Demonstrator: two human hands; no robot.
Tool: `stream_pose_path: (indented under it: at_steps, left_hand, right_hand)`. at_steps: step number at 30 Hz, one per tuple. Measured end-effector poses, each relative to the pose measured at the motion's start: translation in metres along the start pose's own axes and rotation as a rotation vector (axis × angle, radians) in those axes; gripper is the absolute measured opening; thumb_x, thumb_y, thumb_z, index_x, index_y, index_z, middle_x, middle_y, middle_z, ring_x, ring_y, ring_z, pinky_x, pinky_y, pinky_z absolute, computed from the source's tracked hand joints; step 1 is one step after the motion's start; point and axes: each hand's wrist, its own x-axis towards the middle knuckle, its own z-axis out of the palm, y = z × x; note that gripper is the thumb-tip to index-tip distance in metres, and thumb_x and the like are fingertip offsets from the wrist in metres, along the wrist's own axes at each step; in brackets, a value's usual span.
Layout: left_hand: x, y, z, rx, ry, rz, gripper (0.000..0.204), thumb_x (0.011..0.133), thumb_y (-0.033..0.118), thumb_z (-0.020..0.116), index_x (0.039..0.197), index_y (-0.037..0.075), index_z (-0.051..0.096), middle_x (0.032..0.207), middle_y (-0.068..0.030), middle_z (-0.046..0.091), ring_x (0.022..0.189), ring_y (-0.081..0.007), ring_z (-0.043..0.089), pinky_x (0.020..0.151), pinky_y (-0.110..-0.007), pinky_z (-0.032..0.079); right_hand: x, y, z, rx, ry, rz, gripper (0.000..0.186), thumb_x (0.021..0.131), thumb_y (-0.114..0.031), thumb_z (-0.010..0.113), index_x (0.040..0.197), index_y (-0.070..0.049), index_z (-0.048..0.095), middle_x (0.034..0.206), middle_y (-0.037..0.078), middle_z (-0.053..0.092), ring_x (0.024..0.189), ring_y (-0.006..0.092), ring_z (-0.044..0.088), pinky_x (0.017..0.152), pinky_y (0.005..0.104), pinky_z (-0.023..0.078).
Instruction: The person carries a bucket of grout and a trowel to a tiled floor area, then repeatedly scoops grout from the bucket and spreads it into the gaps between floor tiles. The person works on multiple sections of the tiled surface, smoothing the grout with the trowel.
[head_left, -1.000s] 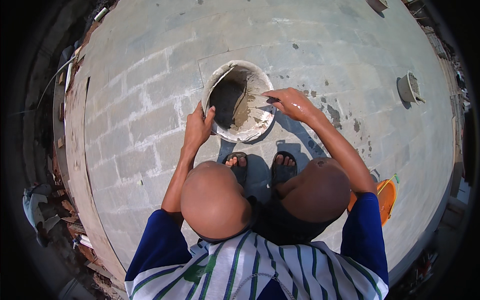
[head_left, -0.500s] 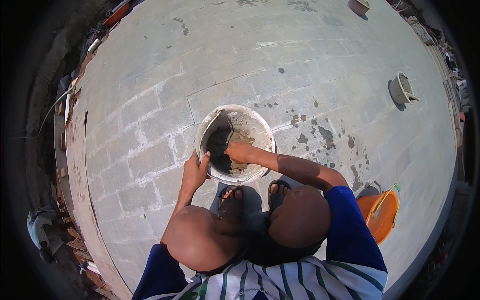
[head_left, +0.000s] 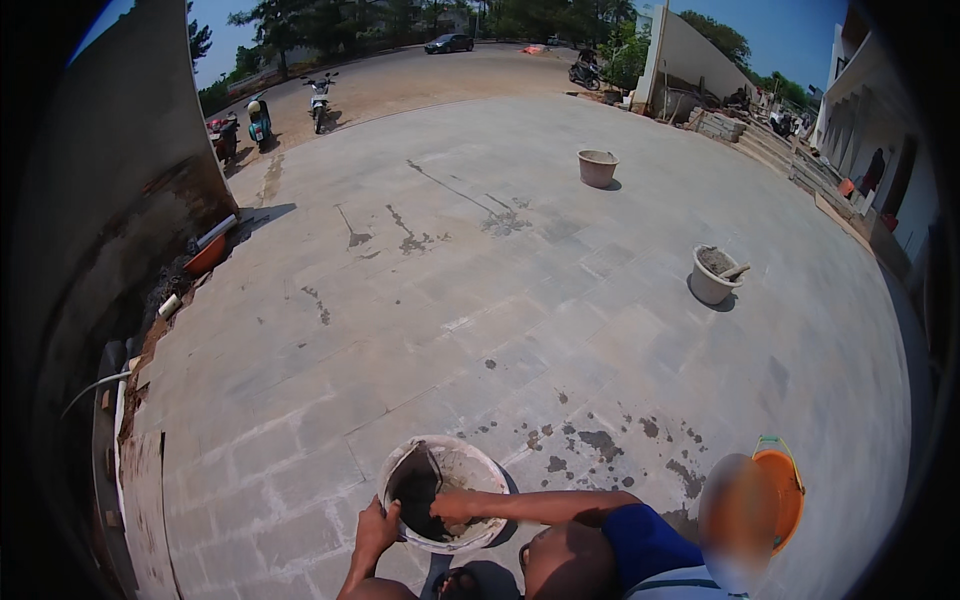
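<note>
Left hand (head_left: 377,528) fingers grip the bucket (head_left: 442,492) rim; right hand (head_left: 452,506) fingers close in wet mortar (head_left: 415,497); a hard pull could tip it.

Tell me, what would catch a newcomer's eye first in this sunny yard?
Low in the middle, a round white mortar-smeared bucket stands on the grey paved ground; the left hand grips its rim while the right hand reaches into the dark wet mix inside. An orange plastic bucket sits to the right, and two more pale buckets stand farther off.

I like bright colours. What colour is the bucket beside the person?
Orange bucket, seen best in the head view.
</note>
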Motion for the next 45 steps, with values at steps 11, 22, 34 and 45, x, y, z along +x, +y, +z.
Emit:
stream_pose_path:
  at_steps: [11, 22, 34, 45]
  left_hand:
    - [0.008, 0.02, 0.004, -0.005, -0.013, -0.039, 0.046, 0.089, 0.034, 0.054, 0.119, -0.001, 0.053, 0.076, -0.026, 0.064, 0.076, -0.0401, 0.065, 0.069, -0.047, 0.051]
    - [0.009, 0.04, 0.004, 0.196, -0.048, 0.019, 0.054, 0.09, 0.037, 0.049, 0.129, 0.0, 0.047, 0.073, -0.0284, 0.062, 0.074, -0.0445, 0.063, 0.072, -0.049, 0.05]
    - [0.012, 0.047, 0.005, 0.18, -0.086, -0.043, 0.057, 0.09, 0.038, 0.048, 0.131, -0.001, 0.044, 0.073, -0.0271, 0.063, 0.074, -0.0421, 0.064, 0.073, -0.047, 0.051]
    - [0.012, 0.037, 0.007, 0.162, -0.061, -0.063, 0.055, 0.09, 0.038, 0.049, 0.129, -0.001, 0.047, 0.072, -0.027, 0.063, 0.073, -0.0406, 0.065, 0.071, -0.045, 0.051]
  right_hand:
    - [-0.003, -0.012, -0.064, 0.047, -0.325, 0.172, 0.029, 0.076, -0.015, 0.063, 0.104, -0.008, 0.067, 0.095, 0.016, 0.067, 0.091, 0.0338, 0.064, 0.079, 0.044, 0.052]
    - [0.016, -0.006, -0.042, -0.091, -0.454, 0.106, 0.022, 0.077, -0.018, 0.061, 0.087, -0.001, 0.069, 0.095, 0.019, 0.066, 0.092, 0.0342, 0.064, 0.081, 0.0414, 0.051]
    - [-0.006, 0.034, -0.076, 0.823, -0.287, 0.396, 0.038, 0.08, -0.035, 0.068, 0.094, -0.001, 0.065, 0.084, 0.006, 0.067, 0.074, 0.0138, 0.057, 0.068, 0.032, 0.046]
    - [0.012, -0.003, -0.025, 0.467, 0.161, 0.663, 0.035, 0.087, -0.024, 0.056, 0.109, 0.003, 0.06, 0.107, 0.024, 0.061, 0.104, 0.0406, 0.056, 0.092, 0.0446, 0.044]
